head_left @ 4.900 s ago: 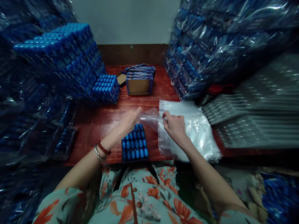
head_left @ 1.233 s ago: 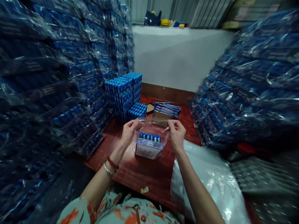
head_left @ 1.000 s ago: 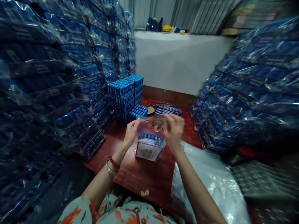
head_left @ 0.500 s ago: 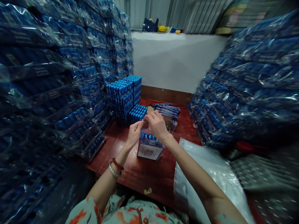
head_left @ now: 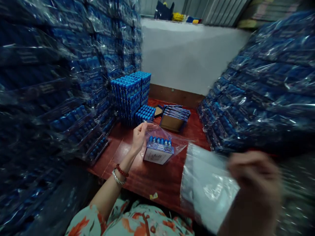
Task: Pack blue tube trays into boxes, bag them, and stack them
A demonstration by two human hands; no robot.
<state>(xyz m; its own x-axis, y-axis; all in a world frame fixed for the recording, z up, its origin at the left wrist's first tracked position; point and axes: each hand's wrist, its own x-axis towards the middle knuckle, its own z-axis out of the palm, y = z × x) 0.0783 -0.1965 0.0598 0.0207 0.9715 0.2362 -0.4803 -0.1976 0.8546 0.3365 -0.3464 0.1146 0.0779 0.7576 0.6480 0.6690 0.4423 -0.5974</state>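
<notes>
My left hand [head_left: 139, 137] pinches the edge of a clear plastic bag [head_left: 180, 142], its fingertips above the bag's left side. Inside the bag stands a small printed box [head_left: 157, 156] with a white front panel and a row of blue-topped cylinders [head_left: 160, 141] showing above it. My right hand [head_left: 254, 172] is well off to the right, over the far side of a stack of flat clear bags [head_left: 209, 177]. Motion smears its fingers, so what it holds, if anything, cannot be made out.
Blue cylinder packs [head_left: 129, 96] are piled behind, left of folded printed trays [head_left: 176, 116]. Tall plastic-wrapped stacks wall in the left [head_left: 73, 72] and the right [head_left: 265, 91]. A white partition [head_left: 187, 55] rises behind the reddish table [head_left: 145, 180].
My right hand has left the bag and swung far to the right, toward me. My left hand stays at the bag, which now spreads out to the right. The view has tilted slightly down.
</notes>
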